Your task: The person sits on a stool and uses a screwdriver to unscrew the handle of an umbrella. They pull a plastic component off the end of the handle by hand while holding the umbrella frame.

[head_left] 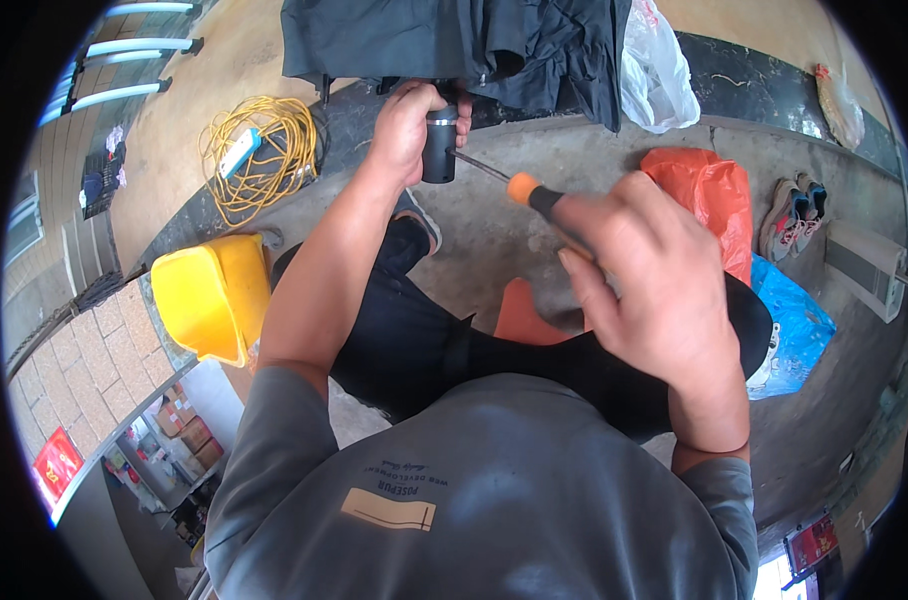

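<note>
A black umbrella (404, 45) hangs partly open at the top of the view, its fabric in loose folds. My left hand (402, 135) is wrapped round its short, dark cylindrical handle (439, 160), which has a shiny ring near the top and points down toward me. In my right hand (659, 275) is a screwdriver (524, 188) with an orange and black grip. The thin shaft slants up to the left, and its tip meets the handle's side or lies just in front of it; which, I cannot tell. Motion blurs the right fingers.
A coiled yellow cable (292, 150) with a power strip (240, 153) lies at the far left. Nearer is a yellow bucket (209, 295). On the right are a white plastic bag (659, 75), a red bag (709, 195), a blue bag (794, 325) and shoes (782, 220).
</note>
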Demonstrator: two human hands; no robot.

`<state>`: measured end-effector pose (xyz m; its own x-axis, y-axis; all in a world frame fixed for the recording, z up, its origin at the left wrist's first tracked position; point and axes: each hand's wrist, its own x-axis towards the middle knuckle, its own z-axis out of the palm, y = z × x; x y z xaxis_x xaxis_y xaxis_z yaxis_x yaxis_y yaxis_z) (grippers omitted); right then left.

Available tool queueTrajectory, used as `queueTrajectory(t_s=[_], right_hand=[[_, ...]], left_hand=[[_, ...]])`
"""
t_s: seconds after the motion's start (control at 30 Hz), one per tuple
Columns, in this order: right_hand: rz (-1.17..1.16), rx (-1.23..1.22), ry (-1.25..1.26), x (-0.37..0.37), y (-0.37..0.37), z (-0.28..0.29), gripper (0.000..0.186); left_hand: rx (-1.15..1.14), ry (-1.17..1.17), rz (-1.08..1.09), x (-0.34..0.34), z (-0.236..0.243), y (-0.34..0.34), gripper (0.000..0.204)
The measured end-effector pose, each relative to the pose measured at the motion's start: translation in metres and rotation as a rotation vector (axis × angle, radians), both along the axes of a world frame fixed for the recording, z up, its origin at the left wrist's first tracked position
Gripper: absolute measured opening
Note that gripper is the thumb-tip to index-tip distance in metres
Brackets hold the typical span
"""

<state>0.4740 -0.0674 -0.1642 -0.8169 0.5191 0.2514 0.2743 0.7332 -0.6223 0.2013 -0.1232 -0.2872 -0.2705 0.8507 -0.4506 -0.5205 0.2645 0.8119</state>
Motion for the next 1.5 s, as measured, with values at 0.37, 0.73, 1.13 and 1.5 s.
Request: queueTrajectory(t_s=[0.37, 0.73, 1.13, 1.5], right_hand=[[-0.048, -0.676, -0.243, -0.005, -0.009, 0.003, 0.044], [0.201, 0.05, -0.354, -0.015, -0.009, 0.005, 0.044], [-0.165, -0.261, -0.032, -0.006, -0.001, -0.023, 0.036], [0.081, 0.083, -0.017, -0.006, -0.006, -0.009, 0.031]], left_hand=[[-0.079, 0.253, -0.078, 0.002, 0.012, -0.005, 0.017], [-0.201, 0.355, -0.141, -0.007, 0.01, -0.012, 0.024], [-0.2, 0.278, -0.075, 0.002, 0.006, -0.005, 0.02], [-0.187, 0.257, -0.092, 0.005, 0.007, 0.0, 0.015]])
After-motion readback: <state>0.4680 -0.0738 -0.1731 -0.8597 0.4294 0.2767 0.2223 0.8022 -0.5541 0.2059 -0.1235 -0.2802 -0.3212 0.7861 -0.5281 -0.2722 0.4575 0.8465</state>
